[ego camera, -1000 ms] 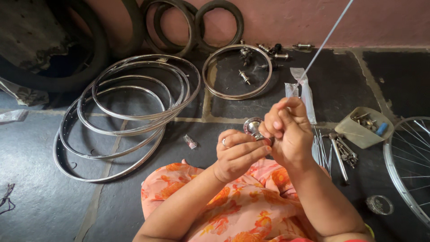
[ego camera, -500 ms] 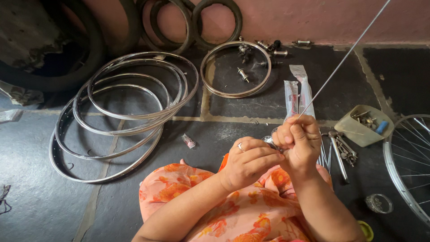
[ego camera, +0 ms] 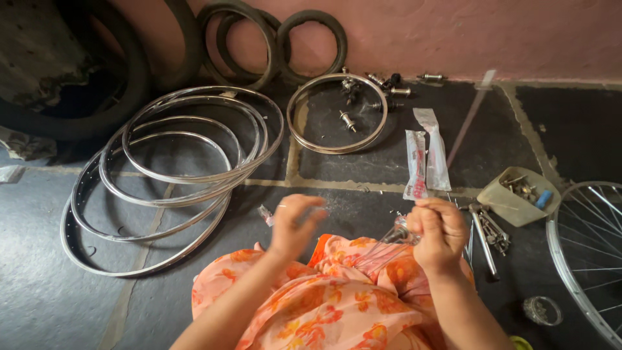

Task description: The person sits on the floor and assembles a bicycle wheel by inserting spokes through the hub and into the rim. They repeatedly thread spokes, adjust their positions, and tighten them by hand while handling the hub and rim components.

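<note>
Steel spokes point(ego camera: 379, 249) fan over our orange floral lap, their hub point(ego camera: 403, 231) pinched in our right hand point(ego camera: 439, 232), whose grip is pressed around it. Our left hand point(ego camera: 295, 223) hovers beside it, blurred, fingers loosely spread, holding nothing. Bare rims point(ego camera: 175, 175) lie on the floor.

Dark stone floor point(ego camera: 402, 162), with stacked bare metal rims point(ego camera: 175, 175), one smaller rim point(ego camera: 337, 113), tyres point(ego camera: 272, 39) by the wall, plastic packets point(ego camera: 426, 159), a parts tray point(ego camera: 515, 198), a spoked wheel point(ego camera: 586, 253).
</note>
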